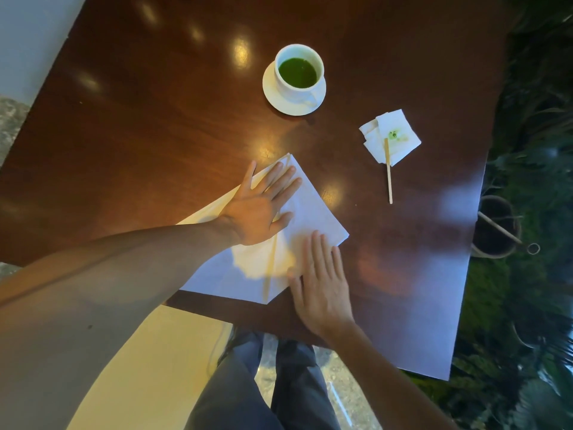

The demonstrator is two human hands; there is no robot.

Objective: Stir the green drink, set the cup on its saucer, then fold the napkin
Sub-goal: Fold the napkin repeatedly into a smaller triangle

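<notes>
Napkin point(313, 209) flat at worktop point(155, 119) near edge | both hands open, palms pressing, gripping nothing: left hand point(263, 206), right hand point(319, 283) | cup point(299, 72) already on saucer point(269, 88) | advice: align edges, then sweep crease outward.

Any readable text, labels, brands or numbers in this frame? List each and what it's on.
None. No print shows on the cup, saucer, the large napkin under both hands, the stained napkin or the wooden stirrer. The only mark is a green stain, not writing.
</notes>
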